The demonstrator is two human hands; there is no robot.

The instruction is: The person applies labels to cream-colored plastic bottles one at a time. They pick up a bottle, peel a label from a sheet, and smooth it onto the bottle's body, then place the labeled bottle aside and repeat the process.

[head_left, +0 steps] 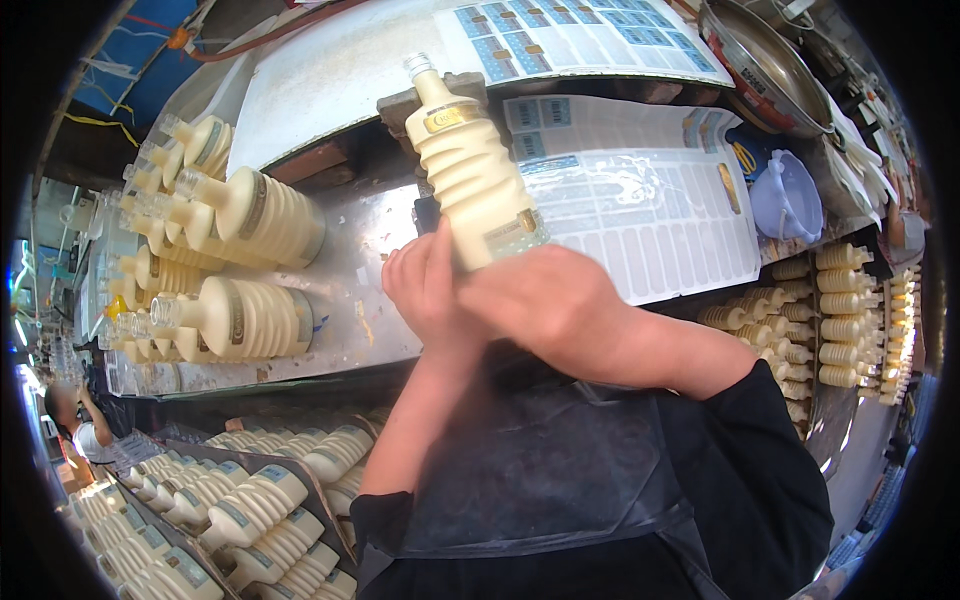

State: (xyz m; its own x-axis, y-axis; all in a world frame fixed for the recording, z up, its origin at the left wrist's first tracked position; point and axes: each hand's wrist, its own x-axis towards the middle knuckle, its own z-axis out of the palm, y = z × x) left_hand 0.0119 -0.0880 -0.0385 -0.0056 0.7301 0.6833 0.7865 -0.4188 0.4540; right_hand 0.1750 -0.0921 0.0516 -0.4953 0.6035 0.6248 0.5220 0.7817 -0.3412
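Note:
A cream ribbed bottle (pixel 472 185) with a clear threaded neck lies in front of me, its neck pointing away. Its shoulder rests on a dark block (pixel 395 108). It carries a gold label near the shoulder and a pale blue and gold label near the base. My left hand (pixel 425 285) is closed against the bottle's lower left side, fingers bent along it. Across the bottle's base reaches my right hand (pixel 545 300), blurred by motion, its knuckles upward and its fingertips hidden. The two hands meet or overlap at the bottle's near end.
Sheets of labels (pixel 690 240) lie right of the bottle, with more on the white board (pixel 330 80) behind. Similar bottles (pixel 250 318) lie stacked at the left. Crates of bottles (pixel 260 500) stand lower left. A lilac bucket (pixel 787 195) and a metal basin (pixel 770 65) are at the right.

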